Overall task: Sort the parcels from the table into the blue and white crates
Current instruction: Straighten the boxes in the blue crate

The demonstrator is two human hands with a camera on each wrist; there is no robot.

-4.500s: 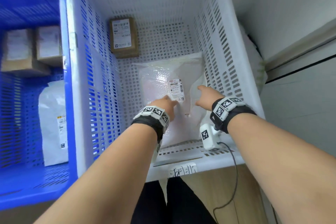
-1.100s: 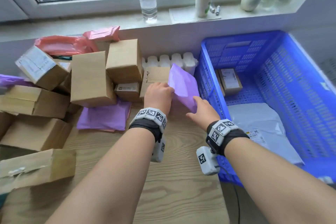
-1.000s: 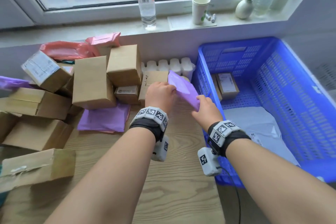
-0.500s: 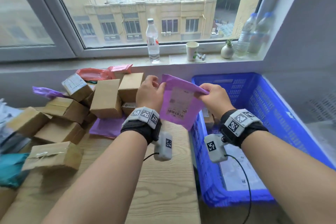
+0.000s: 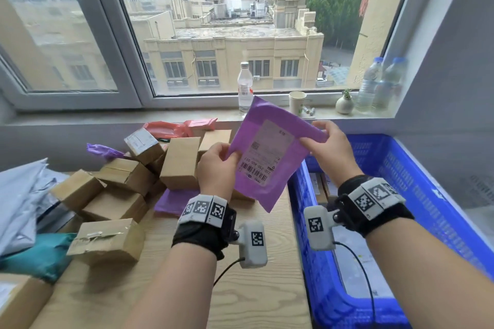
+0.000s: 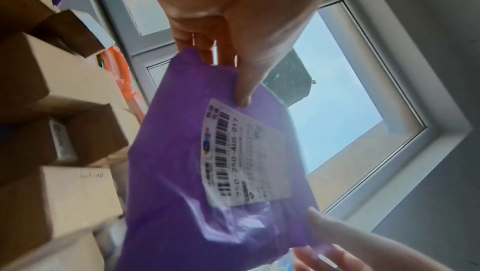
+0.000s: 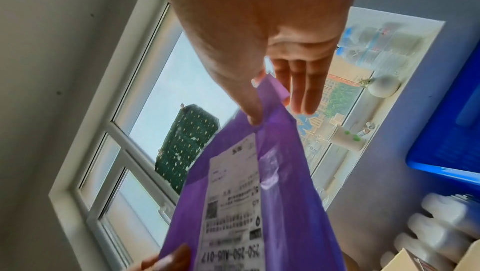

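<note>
I hold a flat purple mailer bag (image 5: 275,152) up in front of me, its white shipping label (image 5: 264,153) facing me. My left hand (image 5: 216,168) pinches its left edge, thumb on the front, as the left wrist view shows on the purple mailer bag (image 6: 182,172). My right hand (image 5: 330,148) pinches the upper right corner, seen close on the purple mailer bag (image 7: 280,193) in the right wrist view. The blue crate (image 5: 417,195) stands to the right, below the bag. Brown cardboard boxes (image 5: 117,189) are piled on the wooden table (image 5: 240,288) at the left. The white crate is out of view.
Another purple mailer (image 5: 171,201) lies flat behind my left wrist. Grey bags (image 5: 18,200) and a teal bag (image 5: 40,254) sit at the far left; red mailers (image 5: 176,127) lie at the back. A bottle (image 5: 244,88), paper cup (image 5: 297,101) and small vase (image 5: 344,104) stand on the windowsill.
Both hands took the purple mailer from the pile by the blue crate and raised it, turning its label toward me. My view tilted up to the window.
</note>
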